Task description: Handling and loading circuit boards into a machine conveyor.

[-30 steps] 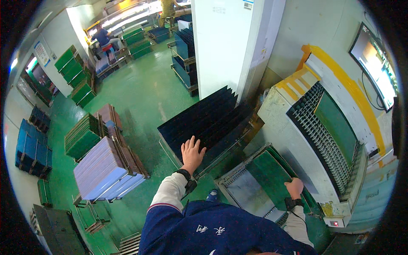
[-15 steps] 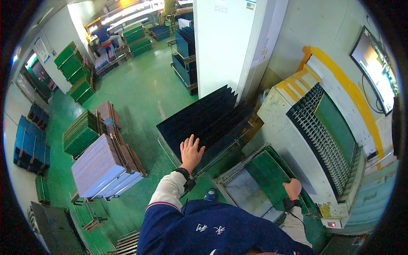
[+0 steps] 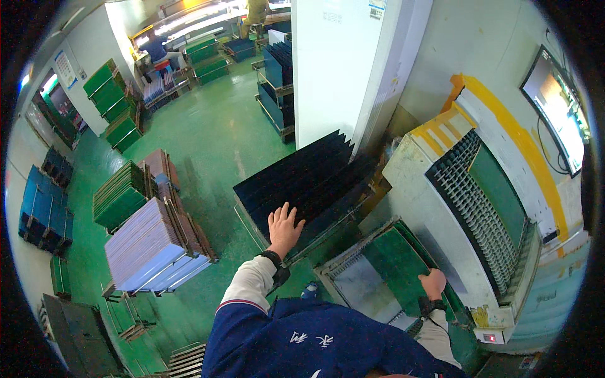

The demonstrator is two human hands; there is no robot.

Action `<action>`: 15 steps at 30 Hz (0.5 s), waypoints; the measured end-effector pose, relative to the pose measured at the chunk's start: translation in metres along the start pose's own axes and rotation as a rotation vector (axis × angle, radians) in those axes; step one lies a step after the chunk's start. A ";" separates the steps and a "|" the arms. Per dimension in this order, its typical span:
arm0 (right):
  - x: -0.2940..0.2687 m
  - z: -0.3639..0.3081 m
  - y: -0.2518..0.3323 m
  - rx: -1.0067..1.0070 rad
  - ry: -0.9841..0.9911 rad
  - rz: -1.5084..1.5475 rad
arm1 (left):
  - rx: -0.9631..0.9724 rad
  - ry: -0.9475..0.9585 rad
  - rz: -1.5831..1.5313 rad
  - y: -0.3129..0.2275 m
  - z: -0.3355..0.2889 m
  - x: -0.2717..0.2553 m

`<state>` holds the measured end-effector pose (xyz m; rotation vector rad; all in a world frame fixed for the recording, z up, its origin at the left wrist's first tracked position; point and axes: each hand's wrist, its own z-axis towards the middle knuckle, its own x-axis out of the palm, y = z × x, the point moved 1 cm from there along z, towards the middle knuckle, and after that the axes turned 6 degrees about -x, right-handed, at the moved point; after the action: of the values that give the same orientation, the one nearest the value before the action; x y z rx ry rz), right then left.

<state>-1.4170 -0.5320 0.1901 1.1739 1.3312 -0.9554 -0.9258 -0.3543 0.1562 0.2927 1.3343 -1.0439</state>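
The left hand (image 3: 283, 228) lay flat, fingers spread, on the near end of a rack of dark panels (image 3: 302, 183), gripping nothing. The right hand (image 3: 434, 283) curled over a green board (image 3: 403, 264) on the tray (image 3: 353, 286) beside the machine (image 3: 454, 214); by my judgement the rack remained full, so most loading was left.

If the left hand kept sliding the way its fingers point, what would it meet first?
The left hand already lies on the stack of black panels; straight on there is just more of that stack, though depth is hard to judge.

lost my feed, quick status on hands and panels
Left hand flat, open on black panel stack. Right hand gripping green board edge in tray. Nothing in the way.
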 end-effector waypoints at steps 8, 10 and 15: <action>-0.004 0.000 0.004 0.045 0.034 0.014 | -0.003 0.005 -0.009 0.000 0.000 -0.002; -0.006 -0.002 0.005 0.063 0.044 0.018 | 0.001 0.011 -0.013 -0.002 0.000 -0.002; -0.009 -0.002 0.008 0.070 0.052 -0.007 | 0.007 0.003 -0.007 0.000 0.001 0.001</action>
<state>-1.4102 -0.5292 0.1998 1.2552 1.3536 -0.9891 -0.9253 -0.3554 0.1558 0.2952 1.3352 -1.0542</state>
